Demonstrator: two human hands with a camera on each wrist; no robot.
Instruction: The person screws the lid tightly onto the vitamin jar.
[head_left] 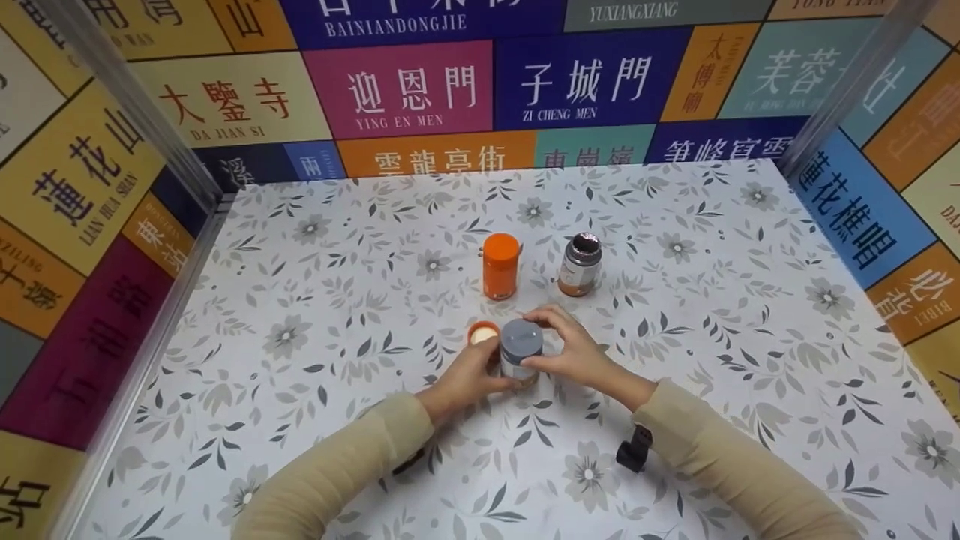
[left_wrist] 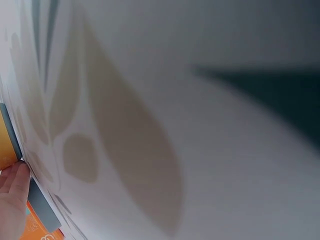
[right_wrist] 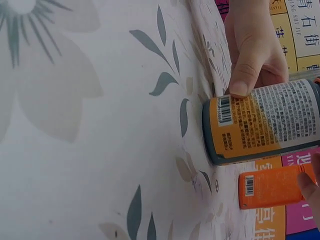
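A bottle [head_left: 519,346] with a grey lid stands between my hands in the head view. My left hand [head_left: 466,379] holds its side low down. Round the grey lid curve the thumb and fingers of my right hand [head_left: 577,351]. An orange-rimmed round piece [head_left: 482,330] with a pale inside shows just left of the lid, partly hidden by my left hand. In the right wrist view, the bottle [right_wrist: 265,120] has a printed yellow and white label with a barcode, and my left thumb presses on it. Only part of the bottle [left_wrist: 6,142] shows in the left wrist view.
Just beyond my hands an orange bottle [head_left: 500,270] with an orange cap stands upright. To its right is a lidless dark bottle [head_left: 580,268] with an open mouth. The floral-covered table [head_left: 360,247] meets walls [head_left: 420,86] of coloured tiles at the back and sides.
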